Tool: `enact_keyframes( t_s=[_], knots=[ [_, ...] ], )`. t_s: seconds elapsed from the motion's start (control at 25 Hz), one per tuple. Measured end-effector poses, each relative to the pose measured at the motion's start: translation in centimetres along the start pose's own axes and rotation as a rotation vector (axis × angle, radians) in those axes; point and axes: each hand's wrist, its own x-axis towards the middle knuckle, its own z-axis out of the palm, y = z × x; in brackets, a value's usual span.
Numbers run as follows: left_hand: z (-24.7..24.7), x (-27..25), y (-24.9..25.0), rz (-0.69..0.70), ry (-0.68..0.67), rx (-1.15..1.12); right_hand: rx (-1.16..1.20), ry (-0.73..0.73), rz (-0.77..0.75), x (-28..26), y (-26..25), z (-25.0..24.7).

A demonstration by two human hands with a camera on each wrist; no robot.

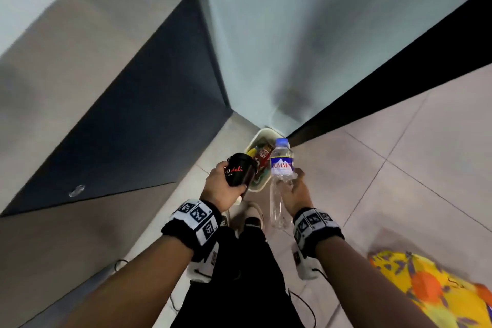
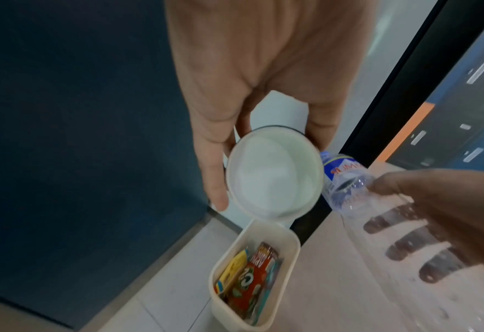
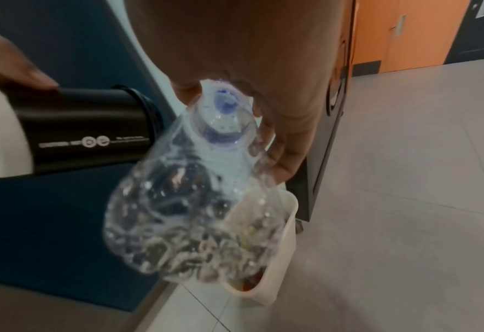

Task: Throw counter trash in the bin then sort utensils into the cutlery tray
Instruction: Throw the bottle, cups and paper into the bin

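Note:
My left hand [image 1: 223, 186] grips a black paper cup [image 1: 239, 173] lying on its side, held above the near end of a cream bin [image 1: 259, 136] on the floor. The cup's white round end [image 2: 274, 175] faces the left wrist camera. My right hand [image 1: 295, 189] grips a clear plastic water bottle [image 1: 281, 168] with a blue cap and blue label, cap pointing away over the bin's right side. The bottle [image 3: 200, 202] fills the right wrist view, beside the cup [image 3: 87, 125]. Colourful wrappers and cartons [image 2: 249, 280] lie inside the bin [image 2: 291, 247].
The bin stands in a corner between a dark blue cabinet panel [image 1: 149, 114] and a black-framed wall [image 1: 372, 88]. Pale floor tiles [image 1: 399, 168] spread to the right. My legs and shoes [image 1: 250, 221] are below the hands. Yellow-orange patterned fabric [image 1: 431, 287] lies at lower right.

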Motion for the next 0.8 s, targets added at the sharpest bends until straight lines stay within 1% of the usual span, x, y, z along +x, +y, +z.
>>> enact_keyframes(
  t_s=[0.16, 0.28, 0.4, 0.52, 0.6, 0.68, 0.72, 0.8],
  knots=[
    [4.7, 8.0, -2.9, -0.040, -0.038, 0.062, 0.014, 0.004, 0.040, 6.4, 2.7, 3.7],
    [8.7, 14.5, -4.6, -0.060, -0.068, 0.087, -0.070, 0.013, 0.056, 12.2, 4.7, 6.3],
    [12.3, 20.1, -6.3, -0.054, -0.065, 0.088, -0.097, 0.084, 0.038, 17.3, 6.6, 9.2],
    [15.1, 24.9, -8.2, -0.008, -0.058, 0.113, -0.157, 0.101, 0.052, 22.0, 8.7, 11.2],
    [16.5, 27.0, -9.6, 0.087, -0.141, 0.219, -0.250, 0.076, 0.047, 24.0, 9.7, 11.7],
    [16.9, 27.8, -10.6, 0.157, -0.252, 0.383, -0.424, 0.011, 0.026, 24.7, 10.5, 12.3],
    [16.8, 27.9, -10.8, 0.172, -0.278, 0.428, -0.500, -0.011, 0.011, 24.7, 10.7, 12.5],
    [16.0, 27.0, -10.9, 0.144, -0.260, 0.387, -0.537, -0.029, 0.020, 23.8, 10.9, 13.0]
  ],
)
